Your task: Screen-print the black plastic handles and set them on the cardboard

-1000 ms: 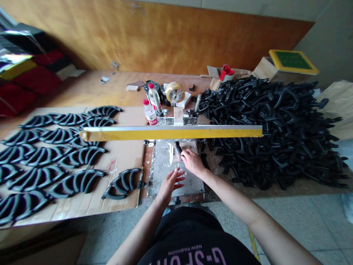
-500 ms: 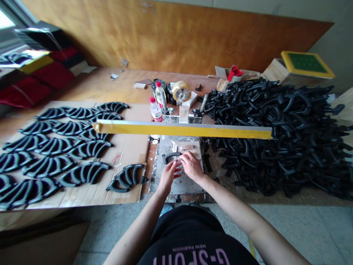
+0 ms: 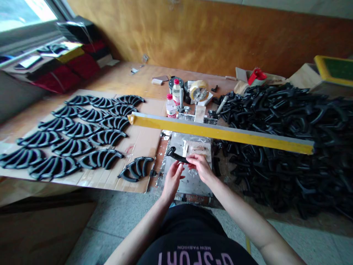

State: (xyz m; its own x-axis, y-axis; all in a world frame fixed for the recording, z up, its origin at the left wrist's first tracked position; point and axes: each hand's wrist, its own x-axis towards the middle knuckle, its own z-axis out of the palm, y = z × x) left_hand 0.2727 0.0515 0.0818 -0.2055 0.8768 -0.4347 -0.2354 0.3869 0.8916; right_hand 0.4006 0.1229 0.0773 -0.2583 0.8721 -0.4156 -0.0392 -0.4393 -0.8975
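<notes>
A black curved handle (image 3: 178,157) is pinched at its right end by my right hand (image 3: 200,168), above the grey metal plate (image 3: 179,187) of a fixture. Its left end points away and stands free. My left hand (image 3: 171,180) is just below the handle, with thumb and fingers apart and nothing visible between them. A clear, block-like pad (image 3: 190,146) lies on the plate behind my right hand. On the cardboard sheet (image 3: 146,136) to the left, similar handles (image 3: 138,168) lie in fanned rows.
A yellow-and-grey bar (image 3: 220,132) spans the fixture beyond my hands. To the right rises a big heap of black handles (image 3: 275,169). Red-capped bottles (image 3: 171,107) and a tape roll (image 3: 199,91) stand behind the bar. Stacked boxes (image 3: 82,68) sit at the back left.
The view has turned left. The handle has swung, its right end now nearer me in my right hand's pinch. My left hand has moved slightly away from my right.
</notes>
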